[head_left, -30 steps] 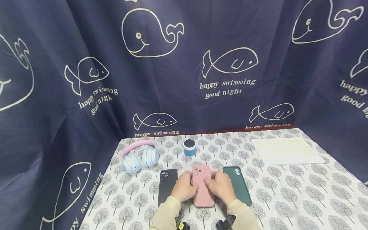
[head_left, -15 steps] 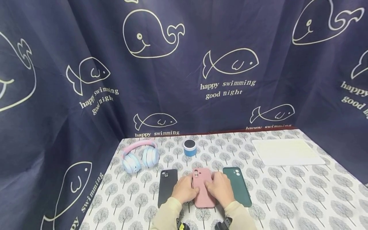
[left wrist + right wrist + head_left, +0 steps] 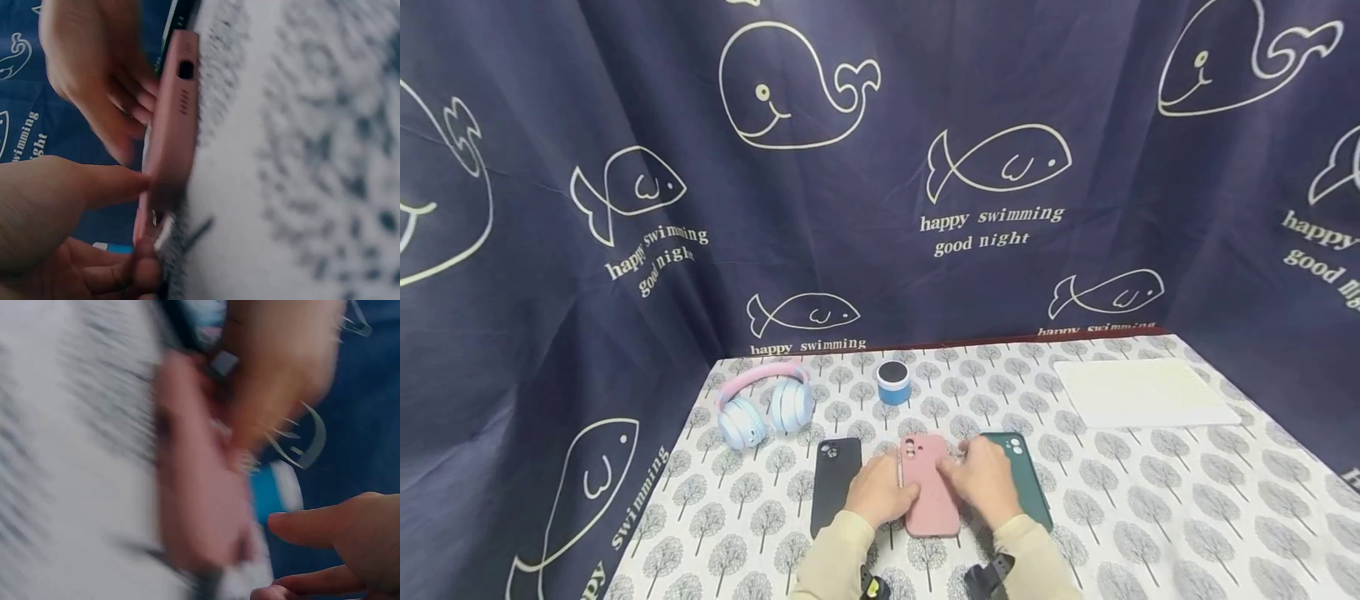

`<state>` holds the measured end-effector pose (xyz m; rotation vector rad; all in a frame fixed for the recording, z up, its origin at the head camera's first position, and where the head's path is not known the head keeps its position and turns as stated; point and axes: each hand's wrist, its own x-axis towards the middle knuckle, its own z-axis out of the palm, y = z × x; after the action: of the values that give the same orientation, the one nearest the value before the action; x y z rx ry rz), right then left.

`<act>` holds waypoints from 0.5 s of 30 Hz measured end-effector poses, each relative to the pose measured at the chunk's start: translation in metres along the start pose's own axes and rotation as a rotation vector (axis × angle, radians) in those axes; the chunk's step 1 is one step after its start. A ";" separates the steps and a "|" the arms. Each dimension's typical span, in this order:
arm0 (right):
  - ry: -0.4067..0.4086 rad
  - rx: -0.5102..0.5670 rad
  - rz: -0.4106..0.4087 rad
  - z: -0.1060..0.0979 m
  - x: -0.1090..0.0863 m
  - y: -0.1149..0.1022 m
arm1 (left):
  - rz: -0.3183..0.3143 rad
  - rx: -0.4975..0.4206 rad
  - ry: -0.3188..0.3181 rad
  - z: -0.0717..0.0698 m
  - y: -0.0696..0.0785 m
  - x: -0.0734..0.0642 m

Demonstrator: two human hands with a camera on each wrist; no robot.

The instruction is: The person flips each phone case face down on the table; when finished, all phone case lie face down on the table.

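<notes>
In the head view a pink phone case lies between the two hands, camera cutouts toward the far side. My left hand pinches its left edge, the thumb on the upward face and fingers along the side; the left wrist view shows the case's port end. My right hand is at the opposite edge. In the right wrist view its thumb stands apart from the blurred case, fingers loosely extended. A black phone case lies left of the left hand. Partly behind the right hand is a green phone case.
Pink and blue headphones sit at the back left of the tree-patterned tablecloth. A small blue and white cylinder with a dark top stands at the back middle. A flat white board lies at the back right. Dark blue curtains surround the table.
My right thumb has come off the face of the pink case, and that hand has shifted slightly outward, over part of the green case. My left hand keeps its hold.
</notes>
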<state>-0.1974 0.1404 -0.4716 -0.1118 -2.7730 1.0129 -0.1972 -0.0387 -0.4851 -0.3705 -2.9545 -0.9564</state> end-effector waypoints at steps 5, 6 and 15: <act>0.117 -0.010 -0.002 -0.051 0.009 0.023 | -0.004 0.084 0.064 0.007 0.009 0.000; 0.120 -0.014 0.002 -0.060 0.010 0.029 | 0.004 0.095 0.076 0.007 0.013 0.000; 0.025 -0.054 0.004 -0.080 0.007 0.070 | 0.169 0.029 0.111 0.012 0.056 0.014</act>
<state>-0.1880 0.2451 -0.4552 -0.1363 -2.7795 0.9318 -0.1972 0.0151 -0.4610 -0.5380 -2.7811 -0.8838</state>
